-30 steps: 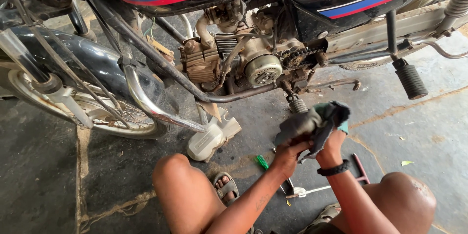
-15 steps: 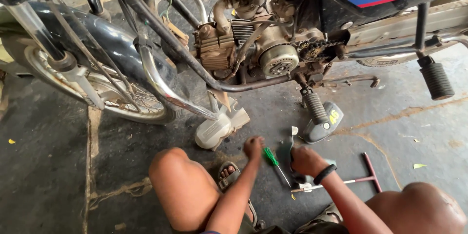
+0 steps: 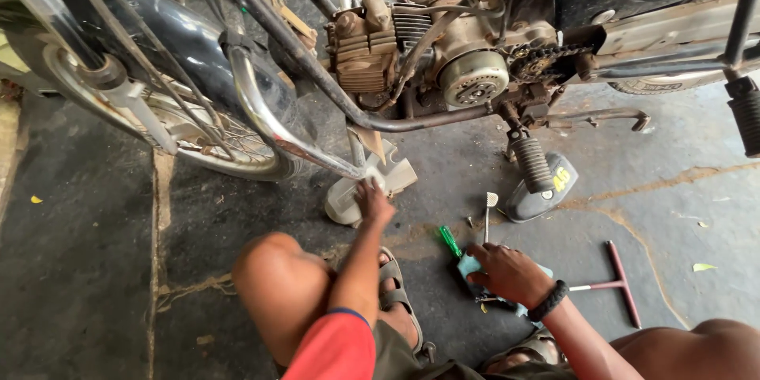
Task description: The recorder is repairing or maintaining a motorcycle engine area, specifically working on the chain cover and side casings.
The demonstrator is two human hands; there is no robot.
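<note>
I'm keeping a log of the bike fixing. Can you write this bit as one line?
left hand: on white plastic container | right hand: on cloth, floor | green screwdriver, T-wrench beside

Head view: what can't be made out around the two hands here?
- What the right hand presses on the floor: mostly covered by the hand; only a pale blue bit shows.
- White container: left hand and bike frame hide its top.
- Red T-handle tool: its tip is behind the wrist.
</note>
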